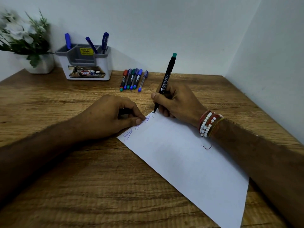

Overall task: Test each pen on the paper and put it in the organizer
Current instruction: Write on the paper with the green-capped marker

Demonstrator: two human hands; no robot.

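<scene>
Three blue pens (91, 45) stand in the grey plastic organizer (87, 62). The left hand (108, 116) curls round a dark cap (123, 112), fingertips (139, 121) on the smooth white paper (181, 162). The right hand (179, 101) pinches a black felt pen (167, 76), tip touching the paper's corner on the grained wooden bench (82, 178).

The table (69, 170) is rough-grained matt wood; the paper sheet (189, 158) is smooth matt white; the organizer (87, 63) at upper left is glossy white and grey plastic; the black marker (166, 79) looks like matt plastic.
</scene>
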